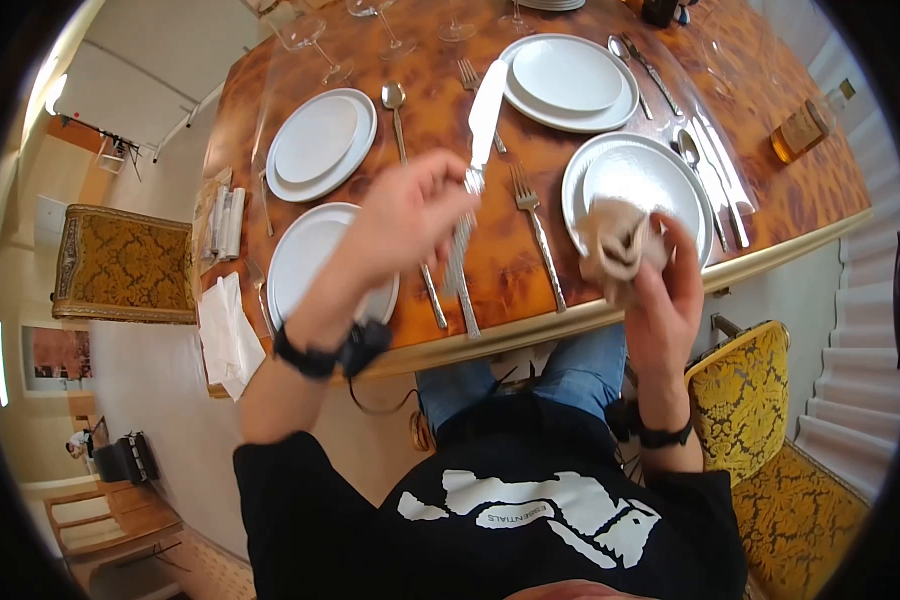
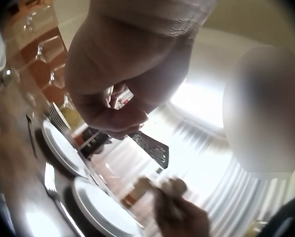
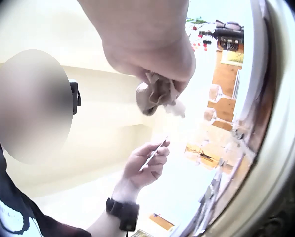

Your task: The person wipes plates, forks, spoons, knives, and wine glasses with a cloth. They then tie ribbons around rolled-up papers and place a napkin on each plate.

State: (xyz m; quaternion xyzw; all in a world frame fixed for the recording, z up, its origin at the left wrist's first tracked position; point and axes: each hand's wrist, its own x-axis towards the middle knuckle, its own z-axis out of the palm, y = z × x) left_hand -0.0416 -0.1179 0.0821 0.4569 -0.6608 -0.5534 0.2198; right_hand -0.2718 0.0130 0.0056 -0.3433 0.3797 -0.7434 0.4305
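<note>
Head view faces down; wrists close; hands (image 1: 402, 218) (image 1: 673, 305) shared

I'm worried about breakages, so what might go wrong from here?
The left hand holds a knife raised; if it slips, it might chip a plate on the table.
In the head view, the right hand's cloth overlaps the stacked plates; if low enough, it might drag them.

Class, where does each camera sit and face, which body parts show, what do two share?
Head: head-worn, facing forward, down at table; left hand, right hand, shirt show.
Left wrist: wrist-worn, facing left hand; right hand, plates beyond.
Right wrist: wrist-worn, facing right hand; left hand beyond.
Head and right wrist share the cloth.
</note>
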